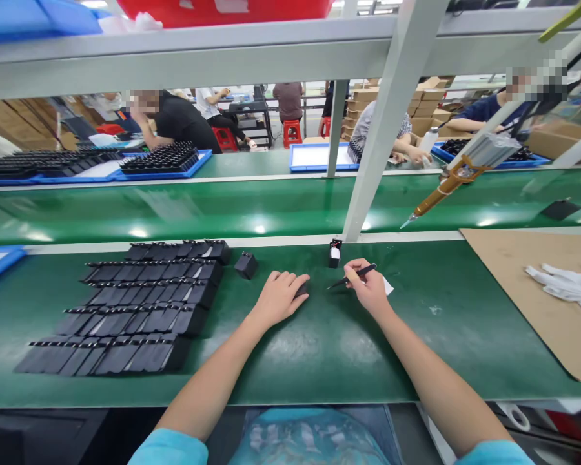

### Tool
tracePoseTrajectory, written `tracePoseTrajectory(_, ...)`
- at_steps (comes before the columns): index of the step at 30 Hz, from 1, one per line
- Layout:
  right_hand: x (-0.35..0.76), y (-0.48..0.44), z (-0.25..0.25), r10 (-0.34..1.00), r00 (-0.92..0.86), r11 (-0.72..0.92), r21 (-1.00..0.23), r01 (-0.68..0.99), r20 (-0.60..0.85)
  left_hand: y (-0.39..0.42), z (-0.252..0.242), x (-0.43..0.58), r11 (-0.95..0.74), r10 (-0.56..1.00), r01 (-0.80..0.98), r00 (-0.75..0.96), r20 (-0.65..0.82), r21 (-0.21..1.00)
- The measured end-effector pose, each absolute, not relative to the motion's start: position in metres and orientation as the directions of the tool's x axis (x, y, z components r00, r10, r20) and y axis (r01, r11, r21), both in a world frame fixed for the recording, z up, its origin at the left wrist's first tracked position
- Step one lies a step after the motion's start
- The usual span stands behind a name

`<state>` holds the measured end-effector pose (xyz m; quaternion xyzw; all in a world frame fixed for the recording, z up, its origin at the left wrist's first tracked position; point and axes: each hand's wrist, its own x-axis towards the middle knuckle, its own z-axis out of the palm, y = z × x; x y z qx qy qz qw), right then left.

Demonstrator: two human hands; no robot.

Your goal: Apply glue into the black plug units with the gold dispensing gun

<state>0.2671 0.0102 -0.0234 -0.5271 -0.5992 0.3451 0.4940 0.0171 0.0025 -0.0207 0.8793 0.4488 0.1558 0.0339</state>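
Note:
My left hand (279, 298) curls over a small black box (301, 290) on the green table, its fingers hiding most of the box. In my right hand (368, 289) I grip dark tweezers (341, 283), whose tip points left toward that box. A white slip (388, 286) shows beside the right hand; whether the hand touches it I cannot tell. Just beyond, a black box with a white face (335, 253) stands upright. Another small black box (245, 265) sits to the left, close to the rows of black boxes (140, 290).
A dispensing syringe (438, 194) hangs from above at the right, tip downward. White gloves (566, 287) lie on a cardboard sheet (508, 271). A white post (382, 129) rises behind the table's back edge. Other people work beyond the green conveyor (213, 203).

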Motion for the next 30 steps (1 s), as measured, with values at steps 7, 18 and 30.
tracePoseTrajectory(7,0.273,0.011,-0.022,0.973,0.035,0.199,-0.899,0.390,0.230,0.027,-0.021,-0.019,-0.171,0.867,0.984,0.131,0.482,0.041)
tracePoseTrajectory(18,0.289,0.023,-0.023,0.994,-0.031,0.097,-0.741,0.665,0.102,0.040,-0.023,-0.055,-0.022,0.776,0.980,-0.106,0.622,0.196)
tracePoseTrajectory(30,0.352,0.052,0.022,0.604,0.647,0.433,-0.873,0.224,0.466,0.072,-0.025,0.061,-0.341,0.908,0.532,0.398,0.127,0.775)
